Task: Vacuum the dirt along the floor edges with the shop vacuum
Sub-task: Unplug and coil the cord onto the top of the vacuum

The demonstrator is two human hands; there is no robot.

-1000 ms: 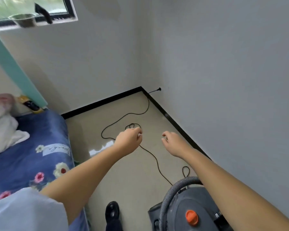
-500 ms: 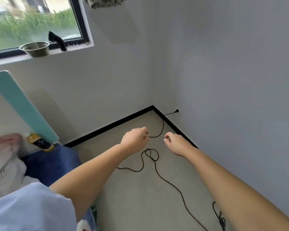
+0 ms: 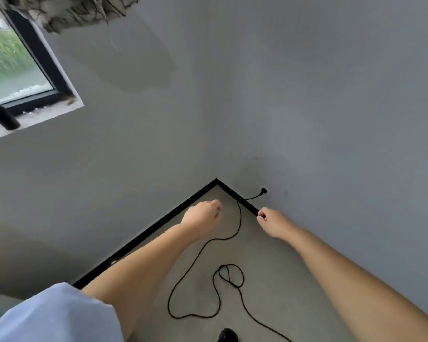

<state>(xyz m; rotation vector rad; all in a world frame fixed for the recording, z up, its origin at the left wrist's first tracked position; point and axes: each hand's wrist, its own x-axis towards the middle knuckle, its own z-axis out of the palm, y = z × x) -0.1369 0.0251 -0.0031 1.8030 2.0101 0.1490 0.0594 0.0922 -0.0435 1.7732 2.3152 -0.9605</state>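
So I'm facing the corner where the two grey walls (image 3: 307, 95) meet, black baseboard (image 3: 158, 233) running along the floor (image 3: 277, 267) edges I'm meant to clean. The shop vac itself isn't in view, only its power cord (image 3: 200, 253), plugged into a low outlet (image 3: 264, 191) on the right wall and looping loose across the floor, probably right in my way. Window (image 3: 17, 65) up left, curtain (image 3: 69, 11) above it. Left hand (image 3: 203, 215) and right hand (image 3: 272, 222) both out front, fingers loosely curled, holding nothing as far as I can tell. My shoe (image 3: 227, 335) at the bottom
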